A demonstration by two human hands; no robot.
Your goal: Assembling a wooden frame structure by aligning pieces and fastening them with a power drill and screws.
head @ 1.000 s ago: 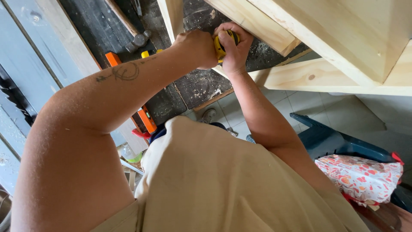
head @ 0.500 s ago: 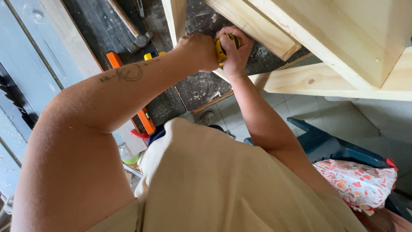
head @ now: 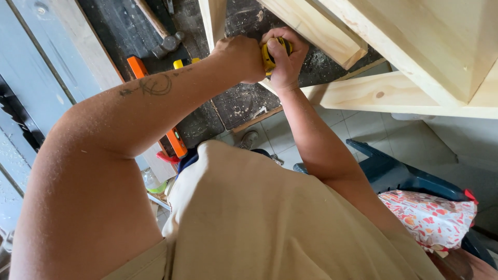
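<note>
My right hand (head: 284,61) is wrapped around a small yellow and black tool (head: 268,53), most of it hidden by the fingers. My left hand (head: 239,58) presses against the same tool from the left, fingers curled. Both hands sit under a frame of pale wooden beams (head: 332,31), next to a narrow upright wooden piece (head: 212,21). My tattooed left forearm (head: 155,85) crosses the view.
A dark dusty workbench top (head: 244,103) lies below the hands, with a hammer (head: 163,39) and an orange level (head: 174,140) on it. Grey boards (head: 41,67) lean at left. A blue plastic chair (head: 394,171) with a floral cushion (head: 430,218) stands on the tiled floor.
Both hands stay on the yellow tool; the view shifted slightly and the hands moved a little left along the wood.
</note>
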